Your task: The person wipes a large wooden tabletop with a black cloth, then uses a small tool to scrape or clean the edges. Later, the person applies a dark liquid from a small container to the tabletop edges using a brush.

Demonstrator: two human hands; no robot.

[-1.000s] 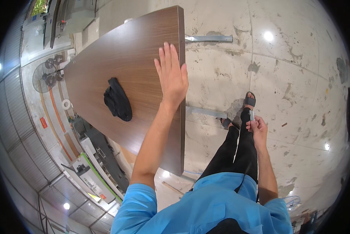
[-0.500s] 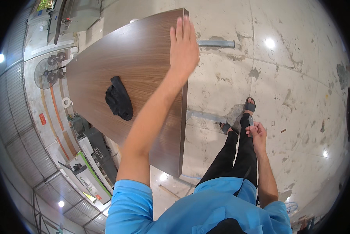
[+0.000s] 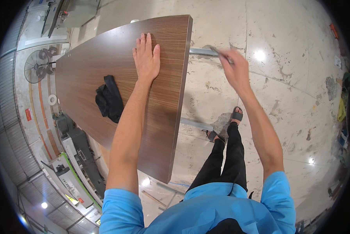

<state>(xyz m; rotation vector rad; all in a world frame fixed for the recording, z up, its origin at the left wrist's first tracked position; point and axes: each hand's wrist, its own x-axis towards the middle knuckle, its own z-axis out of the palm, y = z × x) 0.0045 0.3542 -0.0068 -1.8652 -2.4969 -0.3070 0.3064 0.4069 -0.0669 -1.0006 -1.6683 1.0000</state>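
A wood-grain brown panel (image 3: 159, 113) lies flat, its long straight edge facing my right side. My left hand (image 3: 146, 60) rests on its upper face with fingers stretched out, holding nothing. Out past the panel's far right edge, my right hand (image 3: 236, 70) is raised with the fingers closed in a pinch. A small, thin grey blade-like piece (image 3: 226, 57) shows at its fingertips, blurred by motion. Left of my left forearm, a crumpled black cloth (image 3: 109, 100) lies on the panel.
Grey metal support bars, one far (image 3: 203, 51) and one nearer (image 3: 196, 124), stick out from under the panel above the worn concrete floor (image 3: 276, 128). A large fan (image 3: 38, 66) stands beyond the panel's left end. A machine with a green stripe (image 3: 79, 181) is at the lower left.
My left hand has slid from the panel's right edge inward and nearer me. My right hand has risen from beside my leg toward the panel's far edge, still pinching the thin piece.
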